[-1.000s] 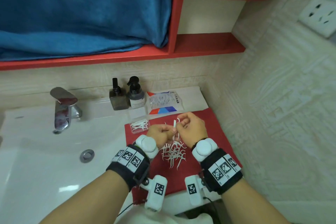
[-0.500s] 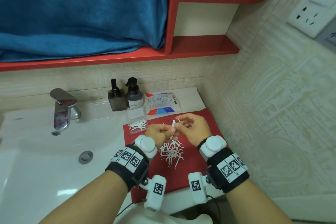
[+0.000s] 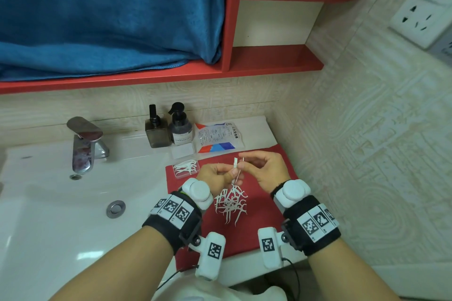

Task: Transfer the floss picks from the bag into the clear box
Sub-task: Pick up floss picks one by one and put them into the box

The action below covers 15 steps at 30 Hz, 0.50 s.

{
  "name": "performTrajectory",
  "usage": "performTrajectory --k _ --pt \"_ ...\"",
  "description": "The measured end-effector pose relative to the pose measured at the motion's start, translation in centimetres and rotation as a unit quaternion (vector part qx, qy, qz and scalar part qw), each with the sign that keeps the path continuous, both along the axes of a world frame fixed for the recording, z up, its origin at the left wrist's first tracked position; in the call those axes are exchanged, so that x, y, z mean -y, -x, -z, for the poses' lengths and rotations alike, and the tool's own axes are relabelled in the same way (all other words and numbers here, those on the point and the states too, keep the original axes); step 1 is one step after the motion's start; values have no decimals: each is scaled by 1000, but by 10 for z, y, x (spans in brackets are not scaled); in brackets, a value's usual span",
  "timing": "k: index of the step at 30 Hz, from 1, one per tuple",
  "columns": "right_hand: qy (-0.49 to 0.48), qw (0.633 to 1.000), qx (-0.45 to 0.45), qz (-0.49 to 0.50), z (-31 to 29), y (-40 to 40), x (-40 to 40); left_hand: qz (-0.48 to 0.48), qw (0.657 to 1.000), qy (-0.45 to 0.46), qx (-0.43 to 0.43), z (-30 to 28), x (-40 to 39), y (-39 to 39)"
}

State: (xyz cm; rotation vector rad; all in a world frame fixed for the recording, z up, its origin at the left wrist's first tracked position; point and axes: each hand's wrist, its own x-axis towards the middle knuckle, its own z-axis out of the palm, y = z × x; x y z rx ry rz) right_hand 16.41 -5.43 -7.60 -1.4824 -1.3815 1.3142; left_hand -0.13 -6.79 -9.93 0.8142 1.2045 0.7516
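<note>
Two hands meet above a red mat (image 3: 269, 205). Left hand (image 3: 215, 176) pinches a thin white plastic floss pick (image 3: 235, 169), long axis near upright, head end up, pointed end down. Right hand (image 3: 266, 171) has curled fingers touching the pick's top; whether it grips, I cannot tell. Loose white picks (image 3: 231, 204) lie heaped below. Clear box (image 3: 186, 167) holds several; printed bag (image 3: 219, 137) lies behind.

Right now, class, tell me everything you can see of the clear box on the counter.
The clear box is a small, shallow rectangular case of see-through plastic, lying flat and open. Its lid is folded back toward the wall. White floss picks lie loosely inside. It sits at the far left corner of the red mat, just in front of the two dark pump bottles. Neither hand touches it.
</note>
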Motion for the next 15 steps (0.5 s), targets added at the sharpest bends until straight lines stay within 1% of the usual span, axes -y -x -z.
performTrajectory --k 5,9,15 --pt "-8 1000 0 -17 -5 0 -1 19 999 0 33 -6 -1 3" --pt "-12 999 -36 2 -9 0 0 50 996 10 70 -12 -1 2" --pt "-33 999 -34 26 -20 4 5 56 994 17 92 -22 3 -1"
